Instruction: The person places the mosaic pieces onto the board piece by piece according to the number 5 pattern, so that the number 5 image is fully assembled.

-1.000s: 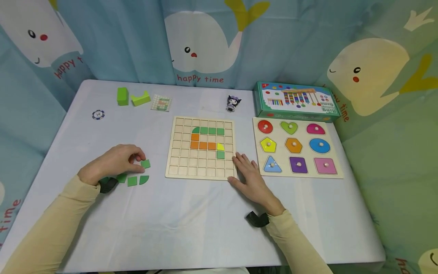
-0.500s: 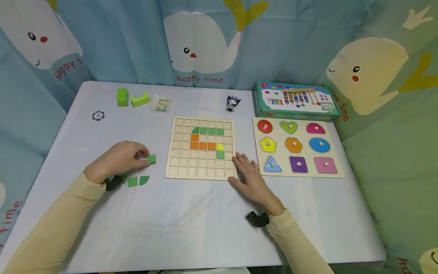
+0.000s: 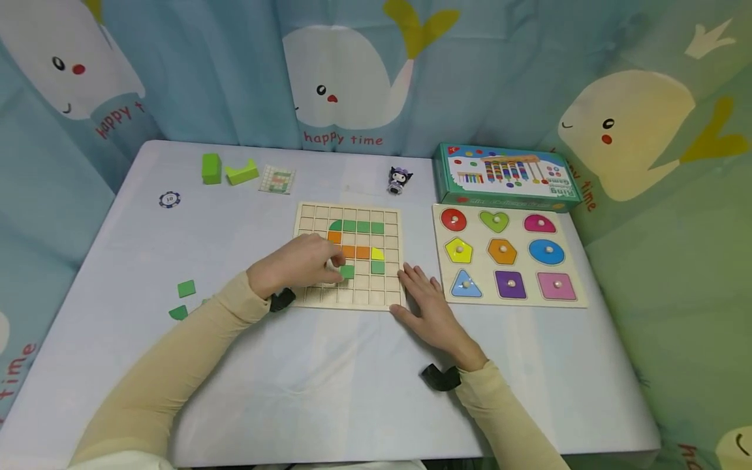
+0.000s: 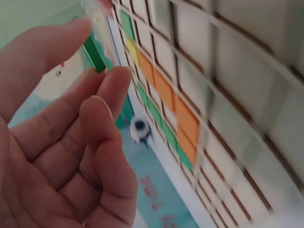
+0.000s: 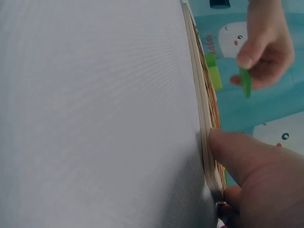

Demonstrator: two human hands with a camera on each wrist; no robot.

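Between thumb and fingertips my left hand [image 3: 298,261] pinches a green square tile [image 3: 347,272]. It is over the wooden grid board [image 3: 378,299], left of centre. The left wrist view shows the tile [image 4: 96,54] edge-on, apart from the board's surface. Green, orange and one yellow tile lie in the board's cells, partly behind my left hand. With fingers extended, my right hand [image 3: 431,310] rests against the board's right edge. In the right wrist view its thumb [image 5: 237,152] touches the board's side.
Loose green tiles [image 3: 186,288] lie left, some hidden by the left sleeve. Behind them are a poker chip [image 3: 170,200], green blocks [image 3: 211,169] and a pattern card [image 3: 277,179]. A figurine [image 3: 398,180], a green box [image 3: 508,176] and a shape-knob puzzle [image 3: 478,287] stand farther right.
My left hand has carried the green square tile rightward from the loose tiles to over the board. My right hand stays at the board's edge.
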